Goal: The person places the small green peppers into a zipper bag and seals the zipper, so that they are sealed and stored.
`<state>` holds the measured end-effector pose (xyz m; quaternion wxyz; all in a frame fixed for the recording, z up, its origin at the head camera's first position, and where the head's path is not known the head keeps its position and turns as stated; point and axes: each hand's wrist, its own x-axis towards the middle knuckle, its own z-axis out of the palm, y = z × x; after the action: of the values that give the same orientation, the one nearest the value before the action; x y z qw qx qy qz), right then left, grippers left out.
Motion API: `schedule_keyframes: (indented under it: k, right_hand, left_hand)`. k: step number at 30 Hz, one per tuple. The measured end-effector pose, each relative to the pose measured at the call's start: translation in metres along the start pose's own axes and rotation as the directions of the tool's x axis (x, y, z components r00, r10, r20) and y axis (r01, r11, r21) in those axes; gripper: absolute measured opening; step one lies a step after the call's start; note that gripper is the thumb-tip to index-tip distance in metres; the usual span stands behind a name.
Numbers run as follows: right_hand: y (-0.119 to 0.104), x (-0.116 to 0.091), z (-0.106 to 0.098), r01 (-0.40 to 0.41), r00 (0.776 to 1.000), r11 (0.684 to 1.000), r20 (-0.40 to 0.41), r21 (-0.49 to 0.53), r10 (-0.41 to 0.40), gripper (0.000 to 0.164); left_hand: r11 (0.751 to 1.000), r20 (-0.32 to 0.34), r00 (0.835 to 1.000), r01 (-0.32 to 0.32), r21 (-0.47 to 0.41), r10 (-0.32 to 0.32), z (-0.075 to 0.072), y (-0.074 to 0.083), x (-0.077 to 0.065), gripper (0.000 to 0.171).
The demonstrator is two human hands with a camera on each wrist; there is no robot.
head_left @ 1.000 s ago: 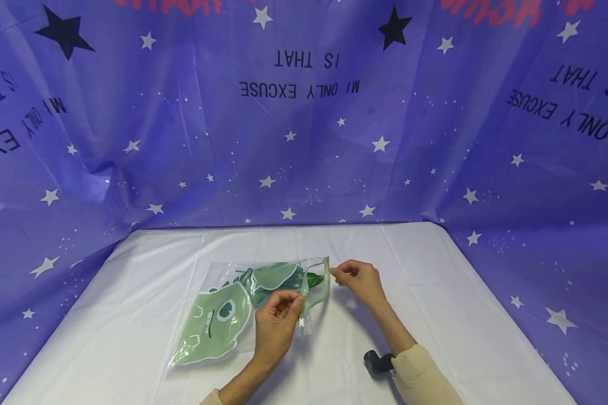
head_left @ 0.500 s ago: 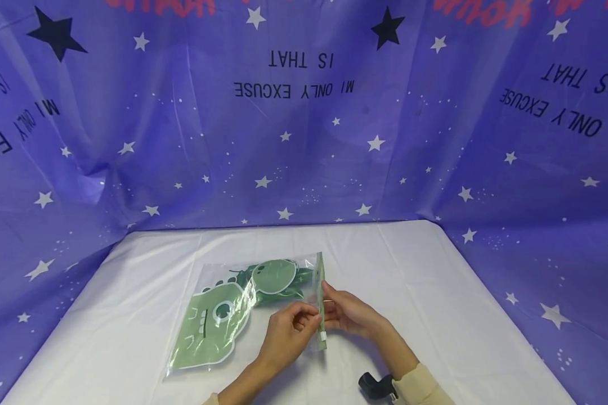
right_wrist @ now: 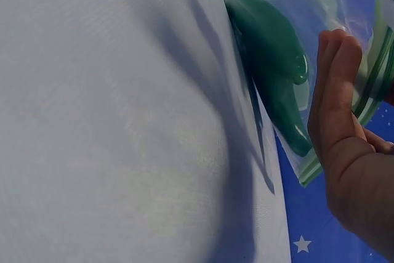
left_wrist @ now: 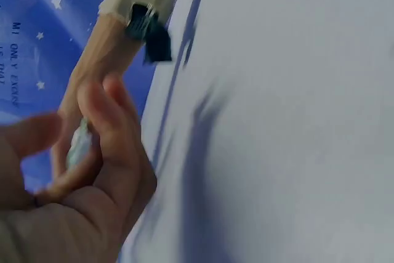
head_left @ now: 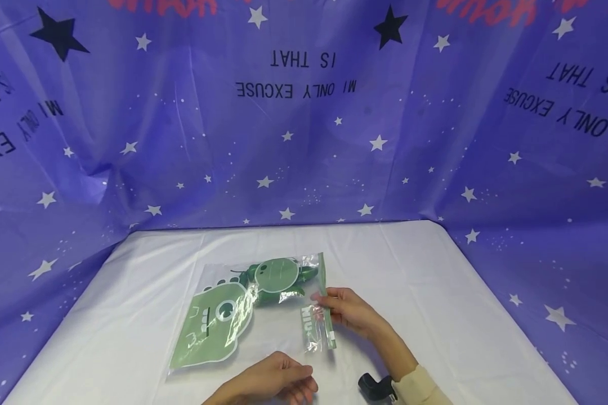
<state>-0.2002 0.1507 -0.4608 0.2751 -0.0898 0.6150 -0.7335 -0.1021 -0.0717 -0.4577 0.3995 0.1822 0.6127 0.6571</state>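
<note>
A clear zip bag [head_left: 210, 329] printed with a green cartoon dinosaur lies on the white table. Glossy dark green objects with rounded ends [right_wrist: 271, 35] show through its plastic; their kind is unclear. My right hand [head_left: 352, 312] pinches the bag's green zip edge [head_left: 322, 270], thumb on the upper side and fingers beneath. In the right wrist view those fingers [right_wrist: 337, 87] run straight along the plastic. The zip's white slider [head_left: 332, 336] sits near the edge's front end. My left hand [head_left: 276, 378] is apart from the bag, towards the front, loosely curled and holding nothing.
A white cloth [head_left: 385, 259] covers the table. A purple star-patterned curtain [head_left: 304, 152] surrounds its back and sides. A black device [head_left: 376, 387] is at my right wrist, by the beige sleeve [head_left: 419, 387].
My left hand has let go of the bag's zip edge and moved towards the front. My right hand has come to the edge and grips it. The bag's mouth, gaping earlier, now lies flat.
</note>
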Motion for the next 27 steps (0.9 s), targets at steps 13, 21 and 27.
schedule_keyframes:
  k: [13, 21, 27]
  right_hand:
    - [0.002, -0.008, -0.004, 0.027, 1.000, 0.999, 0.001, 0.042, -0.027, 0.048]
    - [-0.001, -0.026, -0.010, 0.003, 0.999, 0.974, 0.052, -0.225, 0.009, 0.022]
    - [-0.003, -0.033, -0.007, 0.020, 0.996, 0.951, 0.088, -0.309, 0.008, 0.016]
  left_hand:
    - [0.785, -0.328, 0.944, -0.184, -0.591, -0.026, 0.020, -0.017, 0.034, 0.030]
    - [0.862, -0.558, 0.830, -0.288, -0.417, 0.007, 0.017, -0.017, 0.046, 0.028]
    - [0.893, -0.631, 0.775, -0.297, -0.338, 0.019, 0.016, -0.019, 0.051, 0.031]
